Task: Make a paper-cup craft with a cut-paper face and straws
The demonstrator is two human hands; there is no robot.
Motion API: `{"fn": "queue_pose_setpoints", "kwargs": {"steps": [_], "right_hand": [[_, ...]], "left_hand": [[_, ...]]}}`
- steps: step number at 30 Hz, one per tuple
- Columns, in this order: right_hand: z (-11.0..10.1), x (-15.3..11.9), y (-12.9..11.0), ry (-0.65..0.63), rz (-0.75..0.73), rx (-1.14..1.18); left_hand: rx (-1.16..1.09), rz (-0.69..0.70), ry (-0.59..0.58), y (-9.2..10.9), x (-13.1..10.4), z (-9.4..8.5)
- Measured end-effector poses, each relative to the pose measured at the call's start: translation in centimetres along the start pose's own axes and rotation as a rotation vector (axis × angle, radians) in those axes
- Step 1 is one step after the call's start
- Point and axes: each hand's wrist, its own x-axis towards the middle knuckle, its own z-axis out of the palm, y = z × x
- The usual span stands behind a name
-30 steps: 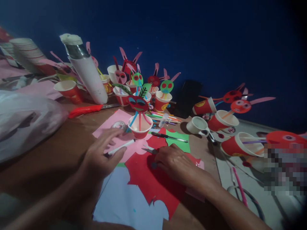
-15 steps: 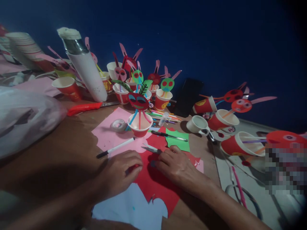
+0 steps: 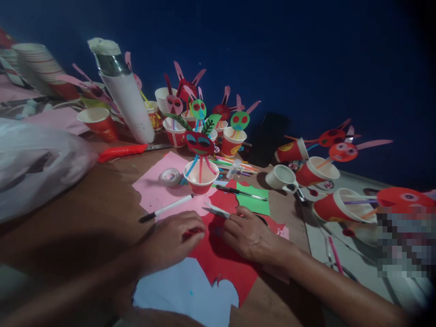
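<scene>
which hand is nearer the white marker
Left. The left hand is just this side of the marker; the right hand is farther off to its right, at the scissors.

Dark blue wall (image 3: 306, 59), brown tabletop (image 3: 102, 209)

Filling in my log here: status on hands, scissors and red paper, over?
Left hand curled over red paper, grip unclear. Right hand on scissors, blades showing. Marker lies just beyond left hand.
</scene>
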Motion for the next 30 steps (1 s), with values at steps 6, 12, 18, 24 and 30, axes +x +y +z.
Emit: {"fn": "queue_pose_setpoints", "kwargs": {"steps": [6, 12, 18, 24, 30], "right_hand": [[1.3, -0.3, 0.3, 0.069, 0.015, 0.016], [0.9, -1.0, 0.7, 0.105, 0.094, 0.087], [0.0, -0.7, 0.8, 0.019, -0.019, 0.047], [0.3, -0.2, 1.2, 0.027, -0.105, 0.019], [1.1, -0.2, 1.4, 0.044, -0.076, 0.032]], "left_hand": [[-0.034, -0.050, -0.001, 0.2, 0.3, -0.2], [-0.056, -0.051, 0.009, 0.3, 0.3, -0.2], [-0.019, 0.017, 0.035, 0.2, 0.4, 0.1], [-0.001, 0.008, 0.020, -0.2, 0.4, 0.3], [-0.028, 0.002, 0.033, -0.5, 0.5, 0.3]]}}
